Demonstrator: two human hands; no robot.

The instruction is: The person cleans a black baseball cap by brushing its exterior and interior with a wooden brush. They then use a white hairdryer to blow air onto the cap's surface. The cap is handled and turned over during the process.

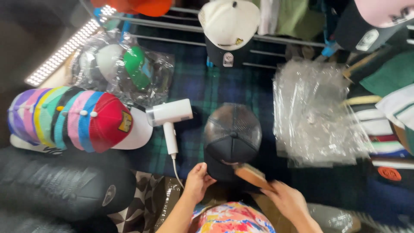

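- the step in hand looks like brushing the brim of a black mesh-backed cap point(233, 137), which sits crown up on the dark green and blue plaid cloth point(202, 88), near the middle of the work surface and just in front of the person.
- the left hand point(198, 181) is curled closed on the near edge of the cap's brim, pinching it to keep the cap steady.
- the right hand point(290, 199) is closed around a wooden-backed brush point(253, 175); the brush lies against the brim, touching it on the right side, its bristle face turned down toward the fabric.
- by my judgement the next move calls for short strokes along the brim while the left hand keeps the cap from sliding, and for turning the cap to reach the parts not yet under the brush.
- the cap looks dark all over, with a button on top, panel seams running down from it, and open mesh at the back that catches the light; the front panel is solid fabric.
- a white hair dryer point(169, 116) lies just left of the cap, its cord trailing toward the left hand.
- a stack of colourful caps point(69, 118) lies further left, and a pile of clear plastic bags point(312, 112) lies to the right, apart from the cap.
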